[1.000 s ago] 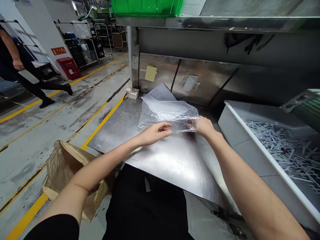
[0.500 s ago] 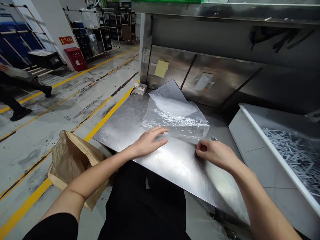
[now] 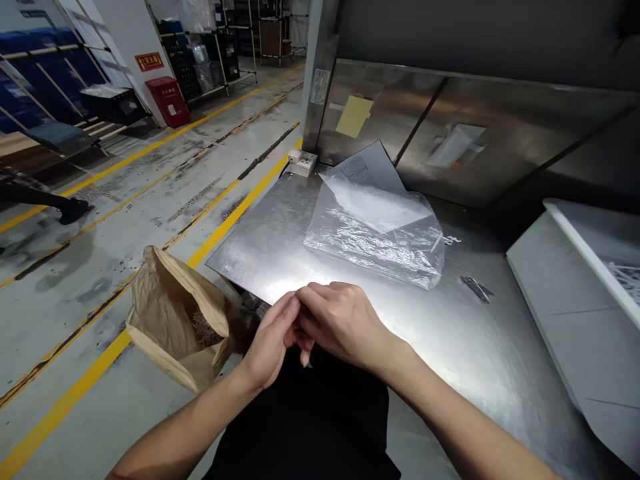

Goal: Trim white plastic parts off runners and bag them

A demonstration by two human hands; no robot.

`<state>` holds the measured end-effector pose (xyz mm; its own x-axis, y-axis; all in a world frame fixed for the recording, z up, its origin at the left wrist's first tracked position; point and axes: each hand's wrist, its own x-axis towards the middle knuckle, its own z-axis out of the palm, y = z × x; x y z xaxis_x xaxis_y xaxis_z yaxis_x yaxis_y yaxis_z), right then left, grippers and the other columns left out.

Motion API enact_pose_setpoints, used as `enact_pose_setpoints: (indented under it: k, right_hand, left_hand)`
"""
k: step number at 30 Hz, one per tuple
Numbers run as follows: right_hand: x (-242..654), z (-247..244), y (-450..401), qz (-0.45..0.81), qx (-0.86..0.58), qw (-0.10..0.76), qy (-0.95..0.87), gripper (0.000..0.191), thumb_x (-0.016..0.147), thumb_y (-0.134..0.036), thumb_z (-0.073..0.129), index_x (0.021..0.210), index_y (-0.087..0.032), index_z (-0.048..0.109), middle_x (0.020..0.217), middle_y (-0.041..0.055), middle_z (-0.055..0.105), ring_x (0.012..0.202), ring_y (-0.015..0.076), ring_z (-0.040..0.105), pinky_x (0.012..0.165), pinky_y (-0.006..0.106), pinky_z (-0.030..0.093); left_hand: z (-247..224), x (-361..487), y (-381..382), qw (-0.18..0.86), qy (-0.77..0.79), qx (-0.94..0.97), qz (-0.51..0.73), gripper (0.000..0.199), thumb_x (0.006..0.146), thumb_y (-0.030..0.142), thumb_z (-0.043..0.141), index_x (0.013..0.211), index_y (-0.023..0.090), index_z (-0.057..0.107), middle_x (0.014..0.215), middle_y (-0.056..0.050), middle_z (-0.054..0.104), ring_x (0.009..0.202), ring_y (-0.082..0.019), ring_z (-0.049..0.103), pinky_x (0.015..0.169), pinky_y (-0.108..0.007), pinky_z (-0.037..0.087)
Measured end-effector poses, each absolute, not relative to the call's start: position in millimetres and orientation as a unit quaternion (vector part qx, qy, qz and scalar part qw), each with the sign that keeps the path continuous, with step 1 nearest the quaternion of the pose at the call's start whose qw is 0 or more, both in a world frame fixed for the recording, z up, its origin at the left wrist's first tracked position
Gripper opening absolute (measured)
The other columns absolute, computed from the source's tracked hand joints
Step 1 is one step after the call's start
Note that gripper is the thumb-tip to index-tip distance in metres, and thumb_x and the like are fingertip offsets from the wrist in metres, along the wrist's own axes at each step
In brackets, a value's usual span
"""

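My left hand (image 3: 267,347) and my right hand (image 3: 345,317) meet at the near edge of the metal table (image 3: 260,247), above my lap. Both are closed, fingertips pressed together; whatever lies between them is hidden. Beyond them a clear plastic bag (image 3: 370,243) lies flat, with a printed sheet (image 3: 373,167) sticking out at its back. Small white pieces (image 3: 451,240) rest at the bag's right side. Further right is a small metal hand tool (image 3: 477,289), apart from both hands.
An open brown paper sack (image 3: 175,320) with brownish scraps inside stands on the floor at left. A white bin (image 3: 555,280) of thin white pieces (image 3: 625,280) occupies the table's right. A metal panel (image 3: 425,127) closes off the back. Someone's leg (image 3: 40,197) shows far left.
My right hand has come left and toward me from beside the metal tool. My left hand, spread before, has drawn back and closed against it. The view has swung right and down.
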<state>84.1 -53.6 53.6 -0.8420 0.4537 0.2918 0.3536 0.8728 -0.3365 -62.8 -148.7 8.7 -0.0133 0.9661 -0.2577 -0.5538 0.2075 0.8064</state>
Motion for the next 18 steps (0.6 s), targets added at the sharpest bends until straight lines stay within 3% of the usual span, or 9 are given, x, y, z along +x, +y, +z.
enact_pose_setpoints:
  k: [3, 6, 9, 12, 15, 18]
  right_hand:
    - [62.6, 45.9, -55.8, 0.119, -0.186, 0.185, -0.958, 0.016, 0.106, -0.021, 0.059, 0.090, -0.022, 0.061, 0.079, 0.0033, 0.070, 0.058, 0.0180, 0.052, 0.062, 0.035, 0.032]
    - [44.7, 44.1, -59.9, 0.158, -0.166, 0.178, -0.957, 0.012, 0.106, -0.021, 0.061, 0.094, -0.020, 0.065, 0.085, 0.0051, 0.072, 0.062, 0.0192, 0.057, 0.064, 0.035, 0.036]
    - [33.7, 49.2, -63.4, 0.259, -0.134, 0.163, -0.943, 0.012, 0.110, -0.023, 0.061, 0.114, -0.018, 0.072, 0.099, 0.0068, 0.077, 0.075, 0.0209, 0.068, 0.071, 0.034, 0.046]
    - [37.1, 55.0, -62.7, 0.363, -0.113, 0.157, -0.912, 0.030, 0.110, -0.025, 0.066, 0.139, -0.023, 0.071, 0.110, 0.0051, 0.080, 0.089, 0.0206, 0.075, 0.080, 0.033, 0.053]
    - [57.3, 53.6, -55.4, 0.436, -0.172, 0.185, -0.864, 0.031, 0.109, -0.026, 0.067, 0.139, -0.027, 0.074, 0.112, 0.0042, 0.082, 0.093, 0.0198, 0.076, 0.082, 0.033, 0.056]
    - [89.5, 43.1, -43.1, 0.477, -0.290, 0.258, -0.788, 0.025, 0.108, -0.032, 0.068, 0.129, -0.025, 0.080, 0.109, 0.0053, 0.083, 0.092, 0.0204, 0.076, 0.078, 0.033, 0.056]
  left_hand:
    - [10.1, -67.3, -157.0, 0.615, 0.449, 0.188, 0.620, 0.056, 0.089, 0.076, 0.085, 0.091, 0.022, 0.068, 0.072, 0.004, 0.048, 0.056, -0.010, 0.042, 0.045, -0.021, 0.033]
    - [6.7, -74.6, -164.9, 0.559, 0.477, 0.162, 0.659, 0.059, 0.088, 0.076, 0.087, 0.087, 0.021, 0.066, 0.071, 0.005, 0.040, 0.058, -0.009, 0.031, 0.049, -0.020, 0.027]
    - [1.5, -87.2, -174.2, 0.514, 0.497, 0.161, 0.680, 0.053, 0.094, 0.073, 0.083, 0.094, 0.022, 0.071, 0.075, 0.004, 0.043, 0.060, -0.009, 0.033, 0.052, -0.020, 0.029]
    - [-6.3, -115.3, -187.3, 0.474, 0.533, 0.156, 0.683, 0.048, 0.093, 0.069, 0.085, 0.101, 0.022, 0.075, 0.074, 0.004, 0.044, 0.058, -0.008, 0.032, 0.051, -0.019, 0.028]
    - [-27.5, -171.3, -210.6, 0.390, 0.606, 0.158, 0.675, 0.050, 0.088, 0.067, 0.088, 0.106, 0.023, 0.076, 0.071, 0.005, 0.045, 0.056, -0.009, 0.032, 0.050, -0.019, 0.025]
    - [-69.1, -253.5, -243.5, 0.245, 0.736, 0.191, 0.601, 0.057, 0.083, 0.074, 0.084, 0.108, 0.024, 0.076, 0.074, 0.002, 0.058, 0.058, -0.014, 0.046, 0.051, -0.021, 0.033]
